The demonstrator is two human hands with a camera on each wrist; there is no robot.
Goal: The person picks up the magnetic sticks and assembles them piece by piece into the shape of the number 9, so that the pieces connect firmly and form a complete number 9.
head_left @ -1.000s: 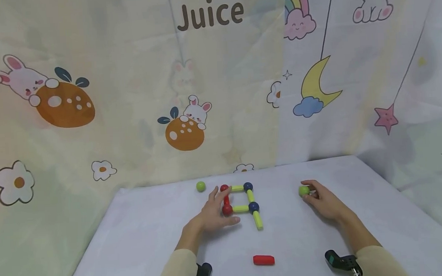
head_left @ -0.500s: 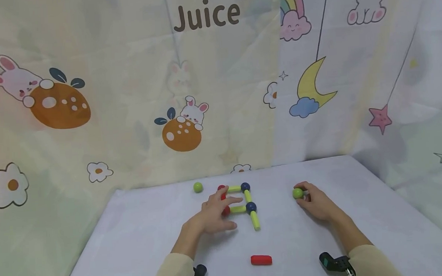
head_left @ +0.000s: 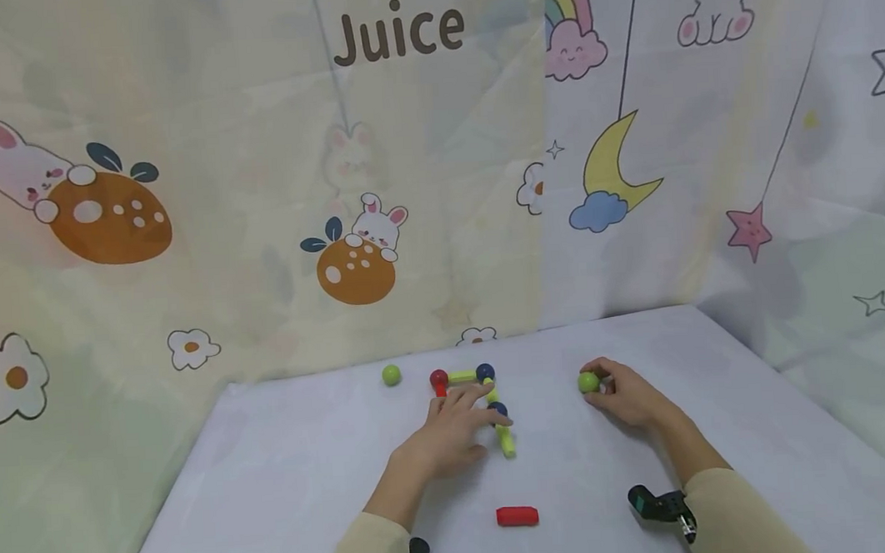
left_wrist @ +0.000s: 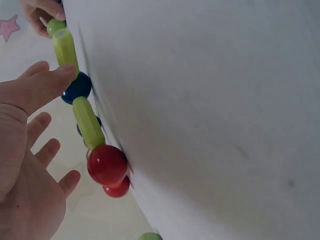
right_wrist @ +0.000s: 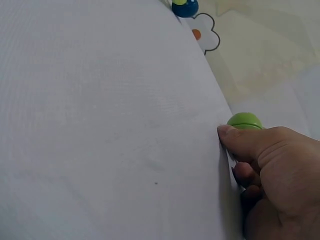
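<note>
My right hand (head_left: 627,394) pinches a green ball (head_left: 588,382) between thumb and fingers, on the table's right side. In the right wrist view the thumb lies across that green ball (right_wrist: 245,120). My left hand (head_left: 454,436) spreads its fingers over a joined frame of balls and rods, holding nothing. The frame shows a red ball (head_left: 439,379), blue balls (head_left: 485,373) and yellow-green rods (head_left: 463,376); one rod (head_left: 506,443) points toward me. The left hand hides the frame's near left corner, but the left wrist view shows a red ball (left_wrist: 107,165) there.
Another green ball (head_left: 391,375) lies left of the frame near the table's back edge. A loose red rod (head_left: 518,516) lies nearer to me on the white table (head_left: 272,469). Behind hangs a printed cloth (head_left: 243,195).
My left hand has moved right, from the frame's red side across toward the blue balls. The right hand still holds the green ball. The view has shifted slightly.
</note>
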